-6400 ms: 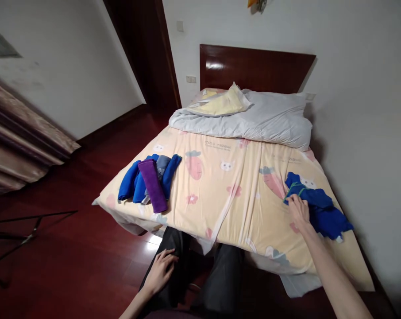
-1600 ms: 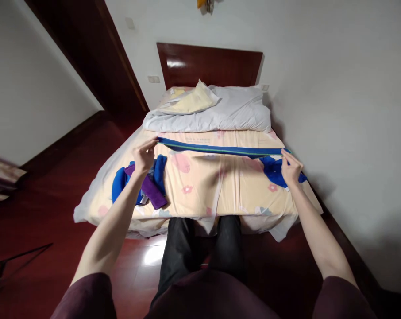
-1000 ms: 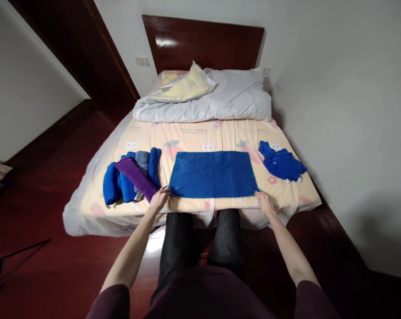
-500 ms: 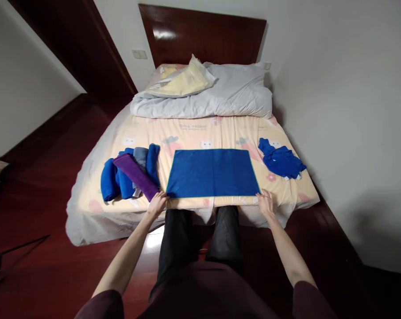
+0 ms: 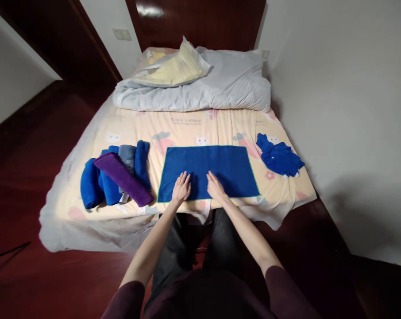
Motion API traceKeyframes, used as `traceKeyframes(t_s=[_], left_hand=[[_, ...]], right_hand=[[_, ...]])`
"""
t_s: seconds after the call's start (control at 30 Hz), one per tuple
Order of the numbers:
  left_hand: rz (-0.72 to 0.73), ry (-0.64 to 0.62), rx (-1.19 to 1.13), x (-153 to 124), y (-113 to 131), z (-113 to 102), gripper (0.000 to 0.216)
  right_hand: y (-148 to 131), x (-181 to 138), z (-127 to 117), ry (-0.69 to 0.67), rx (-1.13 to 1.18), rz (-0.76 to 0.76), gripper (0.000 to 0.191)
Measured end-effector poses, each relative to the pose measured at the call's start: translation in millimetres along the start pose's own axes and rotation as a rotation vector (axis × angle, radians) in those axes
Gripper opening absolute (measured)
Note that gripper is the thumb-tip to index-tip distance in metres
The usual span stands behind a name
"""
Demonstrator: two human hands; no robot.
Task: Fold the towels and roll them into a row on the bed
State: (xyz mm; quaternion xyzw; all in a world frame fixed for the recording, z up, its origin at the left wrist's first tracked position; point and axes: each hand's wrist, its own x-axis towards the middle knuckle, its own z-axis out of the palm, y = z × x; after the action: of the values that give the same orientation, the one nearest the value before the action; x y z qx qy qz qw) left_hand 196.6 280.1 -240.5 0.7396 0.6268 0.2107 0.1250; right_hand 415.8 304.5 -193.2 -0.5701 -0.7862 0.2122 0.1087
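Observation:
A blue towel (image 5: 205, 159) with a thin green edge lies spread flat on the bed in front of me. My left hand (image 5: 182, 187) rests over its near left part, fingers stretched out. Over the near middle is my right hand (image 5: 215, 185), its fingers extended and holding nothing. Left of the towel lies a group of rolled towels: a purple roll (image 5: 124, 178) slants across blue rolls (image 5: 91, 184) and a grey-blue one (image 5: 127, 156). To the right sits a crumpled blue cloth (image 5: 282, 158) with small white tags.
The bed (image 5: 137, 128) has a pale patterned sheet that hangs over its near edge. A folded white quilt (image 5: 194, 95) with a yellow lining lies at the head, before a dark wooden headboard (image 5: 200, 22). A wall (image 5: 353, 110) stands close on the right.
Both hands have left the towel's near corners and moved inward over its near middle part. My view has shifted slightly, closer to the bed.

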Motion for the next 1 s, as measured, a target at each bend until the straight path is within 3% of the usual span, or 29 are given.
traceKeyframes(t_s=[0.07, 0.17, 0.33, 0.6, 1.0], left_hand=[[-0.047, 0.020, -0.012, -4, -3, 20, 0.060], [-0.071, 0.057, 0.003, -14, -11, 37, 0.062], [-0.083, 0.051, 0.008, -16, -13, 37, 0.065], [-0.114, 0.030, -0.016, -15, -10, 33, 0.065], [-0.117, 0.037, -0.005, -15, -8, 31, 0.063]], right_hand=[[-24, 18, 30, -0.003, 0.111, -0.083, 0.068], [-36, 30, 67, -0.053, 0.184, -0.203, 0.068], [-29, 28, 88, -0.043, 0.107, -0.259, 0.056], [-6, 21, 74, 0.021, 0.030, -0.212, 0.057], [134, -15, 4, 0.112, -0.121, 0.075, 0.064]])
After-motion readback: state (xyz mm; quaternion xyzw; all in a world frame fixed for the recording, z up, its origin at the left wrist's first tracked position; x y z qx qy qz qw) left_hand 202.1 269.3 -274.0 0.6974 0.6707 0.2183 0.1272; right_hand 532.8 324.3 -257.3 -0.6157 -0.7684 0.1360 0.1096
